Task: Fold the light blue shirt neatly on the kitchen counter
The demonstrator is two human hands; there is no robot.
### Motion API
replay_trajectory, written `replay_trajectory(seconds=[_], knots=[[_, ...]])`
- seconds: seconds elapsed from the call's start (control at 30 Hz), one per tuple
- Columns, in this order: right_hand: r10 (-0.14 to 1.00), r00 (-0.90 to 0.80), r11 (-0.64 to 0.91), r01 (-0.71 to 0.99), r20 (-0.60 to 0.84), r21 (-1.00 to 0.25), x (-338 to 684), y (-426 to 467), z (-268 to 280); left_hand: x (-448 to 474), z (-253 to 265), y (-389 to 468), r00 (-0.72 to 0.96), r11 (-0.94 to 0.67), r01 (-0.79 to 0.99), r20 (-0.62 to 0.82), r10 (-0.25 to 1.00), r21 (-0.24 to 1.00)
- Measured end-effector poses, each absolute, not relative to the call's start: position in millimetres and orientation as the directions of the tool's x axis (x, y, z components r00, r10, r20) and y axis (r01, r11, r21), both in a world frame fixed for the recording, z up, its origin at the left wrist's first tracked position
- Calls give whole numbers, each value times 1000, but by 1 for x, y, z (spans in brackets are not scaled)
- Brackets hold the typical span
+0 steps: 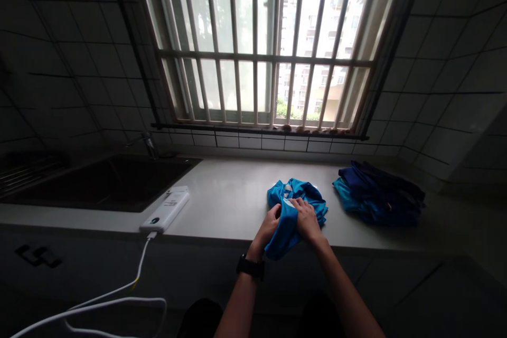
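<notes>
A crumpled bright blue garment (291,224) with a white patch lies at the counter's front edge, part of it hanging over. My left hand (270,226), with a black watch on the wrist, grips the garment's left side; its fingertips are partly hidden by the cloth. On the other side, my right hand (307,217) is closed on the upper fold, fingers bent over the fabric. Further right, apart from both hands, sits a pile of folded blue and navy clothes (380,195).
A white power bank (166,210) with a white cable (142,261) lies on the pale counter (225,200). Behind it at left is a dark sink (119,182) with a faucet (149,145). A barred window (265,55) is set in the tiled wall at the back.
</notes>
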State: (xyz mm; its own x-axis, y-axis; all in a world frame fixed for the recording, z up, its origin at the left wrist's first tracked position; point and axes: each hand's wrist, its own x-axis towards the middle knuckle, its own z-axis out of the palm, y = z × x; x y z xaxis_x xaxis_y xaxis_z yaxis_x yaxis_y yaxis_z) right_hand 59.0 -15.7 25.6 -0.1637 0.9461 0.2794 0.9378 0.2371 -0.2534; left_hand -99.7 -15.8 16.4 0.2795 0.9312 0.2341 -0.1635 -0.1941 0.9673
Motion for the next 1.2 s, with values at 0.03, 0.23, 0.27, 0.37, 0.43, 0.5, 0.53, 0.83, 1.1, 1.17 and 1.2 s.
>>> replay_trajectory(seconds=[0.03,0.23,0.27,0.37,0.43,0.5,0.53,0.83,1.1,1.17,1.2], knots=[[947,-161,235,937,278,-258,59,-16,26,-100,17,-15,278,-188,-162,227,933,969],[948,-165,236,938,274,-254,58,-17,27,-101,17,-15,269,-171,-150,206,941,974],[948,-165,236,939,274,-250,58,-17,27,-101,18,-15,269,-169,-151,205,941,974],[947,-163,235,939,276,-252,58,-18,28,-101,18,-16,272,-165,-159,204,940,973],[948,-162,236,935,275,-264,58,-18,28,-101,19,-16,280,-163,-167,206,938,972],[948,-163,240,931,273,-275,58,-18,28,-101,20,-17,286,-160,-171,204,936,972],[948,-163,240,930,272,-278,58,-18,28,-101,20,-17,287,-158,-170,202,936,973],[949,-159,238,927,273,-288,59,-17,26,-102,21,-19,289,-195,-145,230,930,970],[949,-159,236,930,273,-280,58,-18,28,-101,20,-18,291,-189,-172,233,928,967],[951,-157,231,934,267,-273,58,-18,29,-100,20,-18,288,-188,-171,232,929,967],[952,-157,230,935,264,-271,58,-19,29,-100,20,-18,286,-189,-169,231,930,967]])
